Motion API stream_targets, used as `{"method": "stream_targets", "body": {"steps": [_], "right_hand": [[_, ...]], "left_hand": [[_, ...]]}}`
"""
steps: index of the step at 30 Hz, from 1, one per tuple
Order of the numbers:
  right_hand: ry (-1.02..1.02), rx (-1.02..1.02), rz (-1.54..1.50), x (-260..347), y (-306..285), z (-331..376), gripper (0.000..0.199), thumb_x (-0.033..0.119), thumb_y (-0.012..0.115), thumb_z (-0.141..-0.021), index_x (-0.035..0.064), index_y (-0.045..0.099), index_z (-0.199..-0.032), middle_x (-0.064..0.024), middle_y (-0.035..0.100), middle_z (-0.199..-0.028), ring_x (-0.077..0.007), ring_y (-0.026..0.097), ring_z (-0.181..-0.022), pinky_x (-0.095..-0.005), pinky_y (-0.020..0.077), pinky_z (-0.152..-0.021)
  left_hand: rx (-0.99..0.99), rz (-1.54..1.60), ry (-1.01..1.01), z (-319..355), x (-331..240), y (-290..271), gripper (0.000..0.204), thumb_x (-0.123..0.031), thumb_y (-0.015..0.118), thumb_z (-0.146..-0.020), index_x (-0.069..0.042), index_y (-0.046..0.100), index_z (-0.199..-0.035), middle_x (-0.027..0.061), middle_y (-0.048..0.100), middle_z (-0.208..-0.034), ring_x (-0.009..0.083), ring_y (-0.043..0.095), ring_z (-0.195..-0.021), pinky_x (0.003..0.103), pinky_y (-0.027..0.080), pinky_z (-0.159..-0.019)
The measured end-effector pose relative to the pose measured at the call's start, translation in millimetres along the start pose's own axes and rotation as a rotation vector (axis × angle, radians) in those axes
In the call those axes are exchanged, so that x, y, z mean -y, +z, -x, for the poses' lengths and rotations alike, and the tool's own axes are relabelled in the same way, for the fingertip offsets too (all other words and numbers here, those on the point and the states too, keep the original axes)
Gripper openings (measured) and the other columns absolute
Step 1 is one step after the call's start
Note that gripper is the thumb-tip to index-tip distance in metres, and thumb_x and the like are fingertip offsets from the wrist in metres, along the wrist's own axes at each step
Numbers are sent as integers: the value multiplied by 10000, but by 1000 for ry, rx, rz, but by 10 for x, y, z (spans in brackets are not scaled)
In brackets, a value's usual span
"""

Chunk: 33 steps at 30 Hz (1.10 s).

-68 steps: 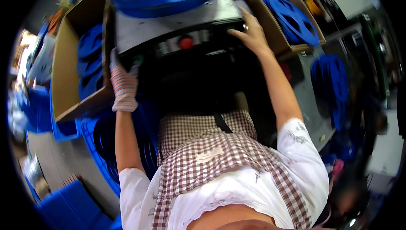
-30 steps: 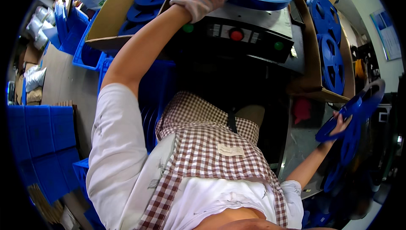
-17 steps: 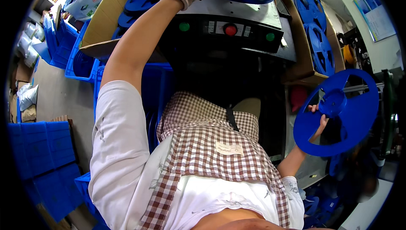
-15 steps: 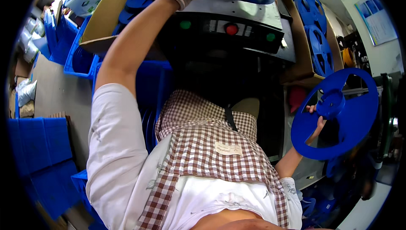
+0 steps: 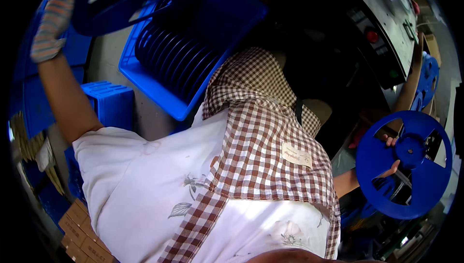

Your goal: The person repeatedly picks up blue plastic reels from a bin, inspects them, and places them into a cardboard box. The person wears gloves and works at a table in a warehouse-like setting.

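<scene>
My left hand (image 5: 52,21), in a striped glove, grips a dark blue plastic reel (image 5: 89,21) at the upper left; its fingertips run out of the picture. Beyond that reel's lower edge is a blue crate (image 5: 152,99), in which several blue discs (image 5: 179,60) stand on edge in a row. Off to the right, my bare right hand (image 5: 392,154) has its fingers around the hub of a blue reel flange (image 5: 382,195), a wide disc with large cut-outs. The flange is upright, its face turned toward me.
A machine table (image 5: 382,2) with a red button (image 5: 371,36) on its dark front is at the upper right. Past it, more blue reels (image 5: 427,81) sit by a cardboard box. Blue crates (image 5: 113,106) and brown cartons (image 5: 82,229) stand at the left.
My view and body have turned left. My left hand has lifted the reel off the machine table and swung it left, near the crate. My right hand still holds its flange.
</scene>
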State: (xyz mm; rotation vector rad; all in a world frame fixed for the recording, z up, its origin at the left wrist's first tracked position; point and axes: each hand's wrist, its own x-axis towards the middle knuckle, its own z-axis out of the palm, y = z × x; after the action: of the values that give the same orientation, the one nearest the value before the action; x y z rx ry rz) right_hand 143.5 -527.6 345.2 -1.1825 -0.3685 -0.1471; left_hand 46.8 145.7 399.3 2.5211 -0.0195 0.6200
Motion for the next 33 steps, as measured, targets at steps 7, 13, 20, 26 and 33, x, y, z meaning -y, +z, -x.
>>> {"method": "stream_targets", "body": {"steps": [7, 13, 20, 26, 33], "right_hand": [[59, 40, -42, -78, 29, -274, 440, 317, 503, -914, -21, 448, -1190, -122, 497, -1013, -235, 502, -1010, -415, 379, -1020], [83, 68, -32, -22, 185, -343, 464, 320, 512, -912, -31, 431, -1204, -124, 494, -1014, -233, 502, -1007, -410, 382, -1015], [76, 76, -55, -31, 206, -376, 493, 323, 522, -910, -44, 411, -1219, -126, 491, -1016, -231, 501, -1004, -405, 385, -1010], [46, 44, -34, 25, 333, -360, 519, 326, 531, -908, -54, 393, -1233, -128, 487, -1017, -229, 501, -1001, -401, 388, -1005], [2, -80, 10, 73, 422, -372, 567, 319, 572, -892, -57, 362, -1261, -124, 478, -1012, -223, 503, -985, -393, 390, -999]], "left_hand": [[127, 353, -422, 147, 1433, 1401, 242, -5, 538, -900, -55, 633, -1116, 109, 687, -1001, 195, 656, -819, 268, 530, -735], [112, -438, -434, 199, 1874, 1866, 251, -102, 558, -903, -61, 606, -1146, 144, 669, -1037, 281, 651, -894, 336, 515, -795], [27, -367, -535, 595, 2483, 1890, 405, -175, 607, -868, -128, 569, -1269, 180, 628, -1154, 327, 602, -1050, 359, 472, -924], [-81, -395, -702, 194, 1893, 1944, 328, -188, 622, -879, -115, 613, -1198, 182, 633, -1097, 364, 608, -1013, 398, 485, -910], [-345, -24, 352, -1367, -278, 1378, 353, -132, 637, -900, -58, 568, -1238, 137, 664, -1097, 295, 650, -997, 381, 534, -837]]}}
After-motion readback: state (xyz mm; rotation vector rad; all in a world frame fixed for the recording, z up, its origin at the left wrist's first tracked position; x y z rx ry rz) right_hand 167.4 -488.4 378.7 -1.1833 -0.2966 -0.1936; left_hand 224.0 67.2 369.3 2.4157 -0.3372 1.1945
